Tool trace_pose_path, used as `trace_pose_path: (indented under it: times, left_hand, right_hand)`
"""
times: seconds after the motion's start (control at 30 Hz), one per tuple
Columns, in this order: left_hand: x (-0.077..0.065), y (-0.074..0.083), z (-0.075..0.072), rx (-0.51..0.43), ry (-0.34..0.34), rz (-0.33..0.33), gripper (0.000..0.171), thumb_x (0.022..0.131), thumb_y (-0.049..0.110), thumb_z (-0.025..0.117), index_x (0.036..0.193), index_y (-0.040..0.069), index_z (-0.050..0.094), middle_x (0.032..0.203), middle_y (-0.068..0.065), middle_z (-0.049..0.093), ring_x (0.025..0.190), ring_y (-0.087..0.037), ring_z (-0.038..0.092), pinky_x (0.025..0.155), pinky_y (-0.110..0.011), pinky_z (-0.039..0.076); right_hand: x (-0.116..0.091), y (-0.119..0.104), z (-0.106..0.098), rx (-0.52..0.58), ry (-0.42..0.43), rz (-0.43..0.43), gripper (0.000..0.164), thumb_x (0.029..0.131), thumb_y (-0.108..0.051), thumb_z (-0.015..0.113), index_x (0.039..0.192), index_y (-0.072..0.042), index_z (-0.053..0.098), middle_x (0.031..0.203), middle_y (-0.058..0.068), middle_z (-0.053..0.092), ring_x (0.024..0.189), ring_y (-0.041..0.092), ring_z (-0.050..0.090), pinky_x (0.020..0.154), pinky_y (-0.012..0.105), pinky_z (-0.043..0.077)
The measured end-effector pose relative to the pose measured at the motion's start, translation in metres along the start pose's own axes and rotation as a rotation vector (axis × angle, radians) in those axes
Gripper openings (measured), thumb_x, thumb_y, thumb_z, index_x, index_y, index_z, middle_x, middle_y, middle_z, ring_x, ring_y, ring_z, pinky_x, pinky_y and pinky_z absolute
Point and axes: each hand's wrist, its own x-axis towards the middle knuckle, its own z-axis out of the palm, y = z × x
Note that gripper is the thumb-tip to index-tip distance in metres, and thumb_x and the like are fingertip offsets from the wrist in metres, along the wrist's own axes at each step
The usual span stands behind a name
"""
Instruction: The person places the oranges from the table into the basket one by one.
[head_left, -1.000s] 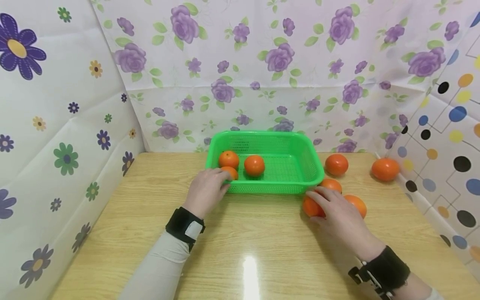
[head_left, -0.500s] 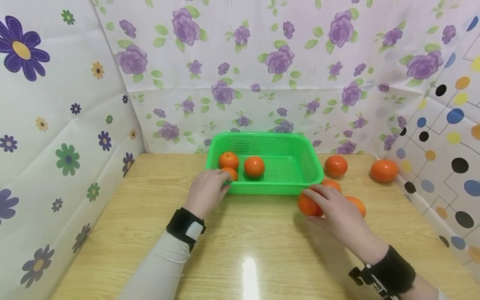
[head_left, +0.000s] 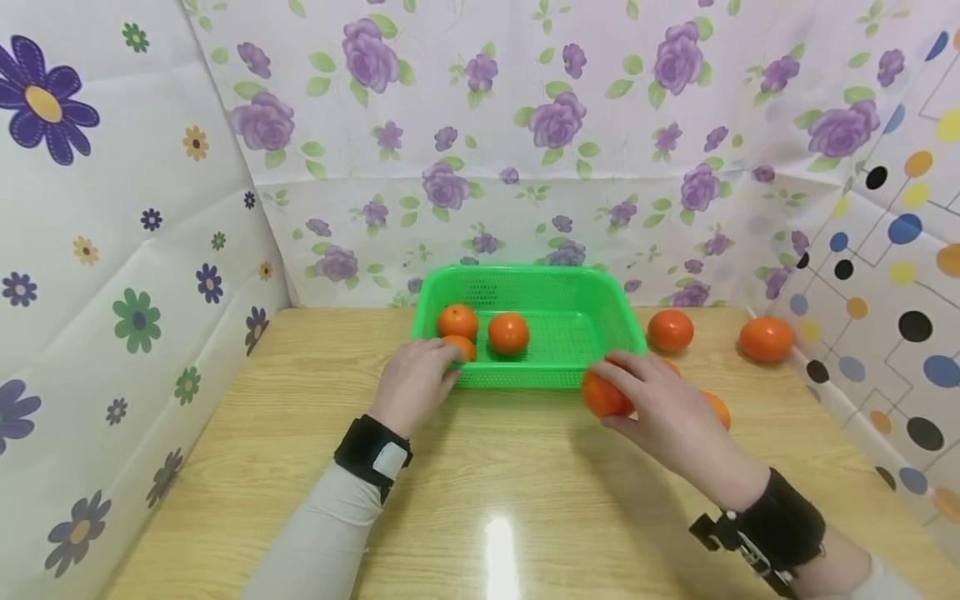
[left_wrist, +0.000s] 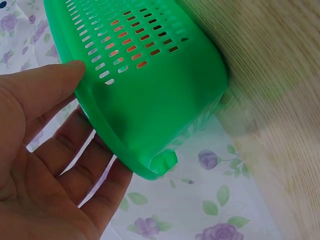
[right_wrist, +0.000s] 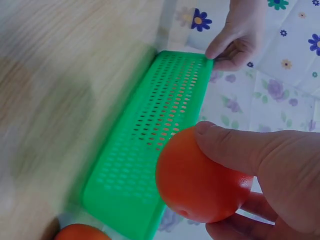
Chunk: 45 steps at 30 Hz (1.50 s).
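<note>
My left hand (head_left: 415, 385) grips the front left of a green plastic basket (head_left: 540, 368); in the left wrist view its thumb (left_wrist: 62, 82) lies on the outer wall and the fingers behind the rim. Inside the basket, three oranges sit toward the left: one at the back (head_left: 457, 321), one nearer the middle (head_left: 509, 333), and one (head_left: 462, 347) partly behind the left fingers. My right hand (head_left: 671, 408) holds another orange (head_left: 602, 397) between thumb and fingers, just in front of the basket's front right corner. In the right wrist view that orange (right_wrist: 197, 175) overlaps the basket wall (right_wrist: 125, 170).
Right of the basket an orange (head_left: 671, 331) rests on the wooden table (head_left: 450, 500), with another (head_left: 766, 339) by the dotted side wall. A further orange (head_left: 717, 409) and one more peek out from behind the right hand. A flowered sheet (head_left: 480, 167) hangs behind the basket.
My right hand has moved left and up with the orange, off the table spot by the other oranges and closer to the basket's front rim. The left hand has stayed put.
</note>
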Motion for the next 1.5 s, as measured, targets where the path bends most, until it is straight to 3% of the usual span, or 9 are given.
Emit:
trace_pose_path:
  times: [0.67,1.1,1.5]
  left_hand:
    - [-0.001,0.001,0.001,0.002,0.024,0.002,0.022,0.088,0.009,0.094,0.103,0.015,0.081,0.102,-0.004,0.076,0.090,-0.029,0.070,0.081,-0.046,0.059]
    - [-0.001,0.003,0.000,0.002,0.019,-0.003,0.022,0.088,0.010,0.095,0.104,0.017,0.081,0.101,-0.004,0.075,0.090,-0.028,0.070,0.080,-0.046,0.059]
    - [0.000,0.002,0.001,0.007,0.016,0.000,0.021,0.089,0.011,0.094,0.104,0.015,0.081,0.101,-0.003,0.075,0.090,-0.028,0.070,0.080,-0.046,0.059]
  right_hand:
    - [0.057,-0.013,0.003,0.031,0.005,-0.038,0.070,0.084,-0.022,0.100,0.146,-0.014,0.069,0.144,0.014,0.066,0.128,0.037,0.065,0.098,0.053,0.061]
    - [0.095,-0.017,0.016,0.085,-0.031,-0.027,0.069,0.090,-0.030,0.096,0.149,-0.009,0.067,0.141,0.015,0.067,0.121,0.035,0.069,0.097,0.049,0.061]
    - [0.117,-0.024,0.032,0.107,-0.073,0.006,0.070,0.091,-0.035,0.095,0.150,-0.009,0.066,0.141,0.015,0.067,0.122,0.035,0.069,0.098,0.049,0.060]
